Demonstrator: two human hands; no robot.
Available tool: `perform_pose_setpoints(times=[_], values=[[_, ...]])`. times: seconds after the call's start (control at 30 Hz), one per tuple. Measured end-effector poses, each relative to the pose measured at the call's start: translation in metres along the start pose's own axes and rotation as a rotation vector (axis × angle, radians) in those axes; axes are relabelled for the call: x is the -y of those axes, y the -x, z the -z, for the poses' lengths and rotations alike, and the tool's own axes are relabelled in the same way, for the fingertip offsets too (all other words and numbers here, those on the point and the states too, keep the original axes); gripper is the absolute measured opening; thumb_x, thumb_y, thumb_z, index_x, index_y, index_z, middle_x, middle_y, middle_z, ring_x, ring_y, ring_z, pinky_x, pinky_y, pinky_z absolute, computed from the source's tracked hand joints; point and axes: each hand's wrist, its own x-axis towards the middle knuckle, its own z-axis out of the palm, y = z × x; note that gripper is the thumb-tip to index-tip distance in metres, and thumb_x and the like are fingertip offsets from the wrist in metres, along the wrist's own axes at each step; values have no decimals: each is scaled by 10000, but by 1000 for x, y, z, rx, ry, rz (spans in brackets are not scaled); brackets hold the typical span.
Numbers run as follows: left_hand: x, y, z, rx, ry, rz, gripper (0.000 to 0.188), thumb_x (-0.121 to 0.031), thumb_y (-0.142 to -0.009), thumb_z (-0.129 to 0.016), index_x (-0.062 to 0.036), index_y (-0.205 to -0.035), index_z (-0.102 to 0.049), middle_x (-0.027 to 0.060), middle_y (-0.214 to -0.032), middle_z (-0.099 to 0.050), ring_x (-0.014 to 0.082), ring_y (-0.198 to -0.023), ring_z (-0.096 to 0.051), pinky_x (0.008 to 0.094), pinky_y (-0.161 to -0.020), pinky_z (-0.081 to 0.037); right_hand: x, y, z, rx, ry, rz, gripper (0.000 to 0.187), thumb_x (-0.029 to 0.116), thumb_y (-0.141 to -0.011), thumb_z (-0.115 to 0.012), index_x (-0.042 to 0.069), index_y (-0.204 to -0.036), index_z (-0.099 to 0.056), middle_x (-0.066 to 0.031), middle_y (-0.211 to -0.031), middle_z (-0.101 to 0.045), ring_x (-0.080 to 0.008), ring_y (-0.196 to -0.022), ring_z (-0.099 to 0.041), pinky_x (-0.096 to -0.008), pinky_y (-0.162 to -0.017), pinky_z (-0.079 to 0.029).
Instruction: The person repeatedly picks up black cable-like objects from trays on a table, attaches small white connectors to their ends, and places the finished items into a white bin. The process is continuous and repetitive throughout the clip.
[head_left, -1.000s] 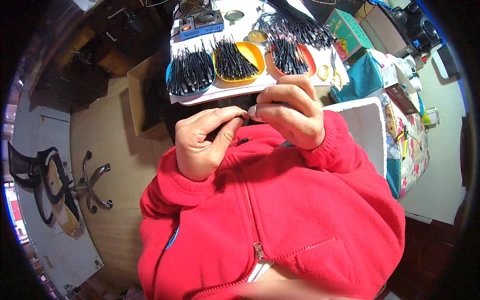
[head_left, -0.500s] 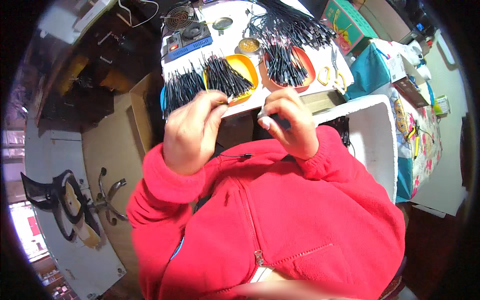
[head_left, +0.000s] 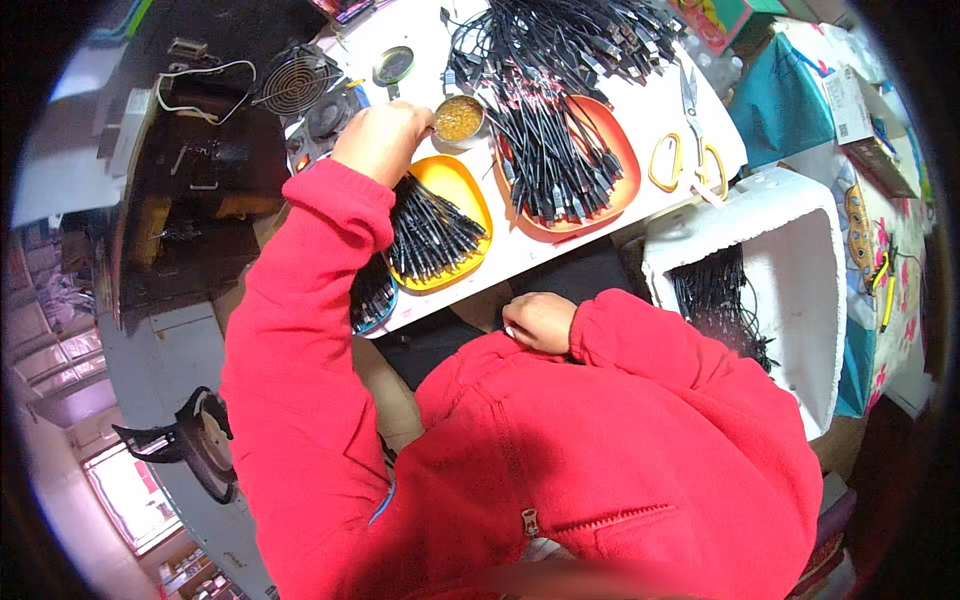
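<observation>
one black cable bundle [head_left: 438, 238] lay in the yellow tray [head_left: 470, 190], lengthwise toward the tabletop's [head_left: 500, 257] near edge, left hand [head_left: 386, 138] past its far end, right hand [head_left: 541, 321] farther (couldn't tell what either's fingers held).

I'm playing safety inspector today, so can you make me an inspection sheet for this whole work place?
Surface: crowded white table.
Work things: yellow tray, orange tray and partly hidden blue tray, all holding black cables; round metal dish of amber stuff.
Clutter: yellow-handled scissors right of the orange tray.
Hands: left hand close by the dish, grip hidden; right hand low, grip unclear.
Cables: loose heap at the table's far side.
Surroundings: white foam box holding more cables; dark chair.
</observation>
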Motion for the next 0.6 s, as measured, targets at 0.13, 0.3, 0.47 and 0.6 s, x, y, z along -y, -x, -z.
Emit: perform_pose_setpoints(times=[0.13, 0.3, 0.47, 0.6], values=[[8, -17, -9, 71, -9, 9, 106, -124, -819, -620, -30, -817, -670, 173, -778, -628, 349, -766, -632, 416, -693, -503, -4, 0, 0, -16, -30, 4, 192, 165, -838, -528, -11, -829, -604, -209, -859, -628, -386, -842, -613, -459, -764, -485], [9, -30, -11, 218, -122, 42, 109, -121, -804, -618, -37, -833, -680, 180, -787, -639, 352, -779, -639, 418, -708, -511, -9, 1, -1, -19, -51, 13, 169, 166, -837, -554, 1, -849, -591, -188, -840, -610, -372, -843, -600, -440, -768, -477], [1, -39, -8, 280, -204, 39, 106, -93, -781, -598, -38, -822, -678, 198, -802, -649, 360, -791, -651, 423, -720, -521, -9, 0, -2, -36, -66, 18, 170, 162, -842, -544, 0, -852, -595, -187, -845, -613, -367, -846, -603, -434, -778, -480], [-9, -47, -6, 408, -298, 117, 141, -39, -785, -583, -4, -879, -683, 228, -899, -659, 353, -870, -666, 408, -782, -537, -9, 1, -2, -34, -66, 7, 171, 159, -845, -536, -2, -848, -596, -187, -848, -616, -364, -853, -604, -430, -786, -480]])
